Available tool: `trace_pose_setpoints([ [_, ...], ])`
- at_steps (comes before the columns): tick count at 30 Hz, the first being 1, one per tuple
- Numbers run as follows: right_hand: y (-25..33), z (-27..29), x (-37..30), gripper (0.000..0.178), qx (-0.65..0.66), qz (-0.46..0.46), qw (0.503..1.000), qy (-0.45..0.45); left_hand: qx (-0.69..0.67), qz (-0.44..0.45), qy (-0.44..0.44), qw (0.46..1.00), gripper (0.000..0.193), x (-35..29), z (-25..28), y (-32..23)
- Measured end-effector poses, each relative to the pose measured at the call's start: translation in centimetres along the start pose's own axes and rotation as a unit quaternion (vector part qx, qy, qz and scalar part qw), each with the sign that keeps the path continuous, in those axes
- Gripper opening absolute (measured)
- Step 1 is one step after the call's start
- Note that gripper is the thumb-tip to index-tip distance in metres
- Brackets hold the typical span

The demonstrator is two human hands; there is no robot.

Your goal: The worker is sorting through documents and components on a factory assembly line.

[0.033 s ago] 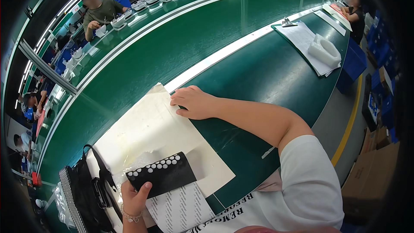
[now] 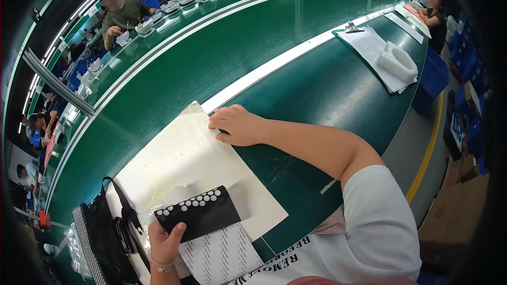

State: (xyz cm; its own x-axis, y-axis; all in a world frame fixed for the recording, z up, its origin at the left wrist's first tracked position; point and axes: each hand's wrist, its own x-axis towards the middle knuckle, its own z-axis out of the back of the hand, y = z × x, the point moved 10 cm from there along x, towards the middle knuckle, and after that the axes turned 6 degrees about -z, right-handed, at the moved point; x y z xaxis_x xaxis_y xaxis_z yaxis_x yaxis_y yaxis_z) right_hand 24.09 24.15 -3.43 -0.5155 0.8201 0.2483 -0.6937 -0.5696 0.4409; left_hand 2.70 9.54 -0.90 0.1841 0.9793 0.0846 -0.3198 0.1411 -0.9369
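My left hand (image 2: 165, 243) is closed on a black sticker sheet (image 2: 203, 216), its thumb on top. White round spots run along the sheet's upper edge. From under it a white backing paper (image 2: 222, 253) with repeated grey print hangs toward my body. Clear crinkled plastic (image 2: 177, 195) lies just beyond the sheet. My right hand (image 2: 240, 125) rests at the far right edge of a large cream board (image 2: 174, 148), palm down, thumb and fingers apart. Nothing shows in that hand, though its fingertips partly cover the board's edge.
A black bag (image 2: 108, 232) with straps lies at the left. Green worktop (image 2: 301, 95) extends right to a clipboard (image 2: 364, 47) with papers and a white foam ring (image 2: 397, 62). A green conveyor (image 2: 227, 47) runs beyond; across it a person (image 2: 121, 13) handles white parts.
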Motion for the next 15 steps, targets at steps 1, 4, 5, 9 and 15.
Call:
trace_pose_setpoints([
  [1,0.0,0.1,0.0,0.03,0.0,0.0,1.0,0.0,0.0,0.0,0.0,1.0,0.033,0.0,0.1,0.0],
  [4,-0.2,-0.5,0.2,0.03,0.004,-0.005,1.0,0.016,-0.018,0.015,0.006,1.0,0.029,-0.1,0.1,0.3],
  [5,-0.3,-0.2,0.1,0.028,-0.001,0.016,0.999,-0.033,-0.019,0.015,0.005,1.0,0.029,0.0,0.1,0.2],
  [9,0.0,0.0,0.1,0.026,-0.008,0.04,0.997,-0.07,-0.008,0.023,0.006,1.0,0.03,-0.1,0.3,0.4],
  [15,-0.2,0.2,0.2,0.028,-0.013,-0.005,1.0,0.012,-0.014,-0.003,-0.024,1.0,0.032,0.2,-0.1,-0.3],
])
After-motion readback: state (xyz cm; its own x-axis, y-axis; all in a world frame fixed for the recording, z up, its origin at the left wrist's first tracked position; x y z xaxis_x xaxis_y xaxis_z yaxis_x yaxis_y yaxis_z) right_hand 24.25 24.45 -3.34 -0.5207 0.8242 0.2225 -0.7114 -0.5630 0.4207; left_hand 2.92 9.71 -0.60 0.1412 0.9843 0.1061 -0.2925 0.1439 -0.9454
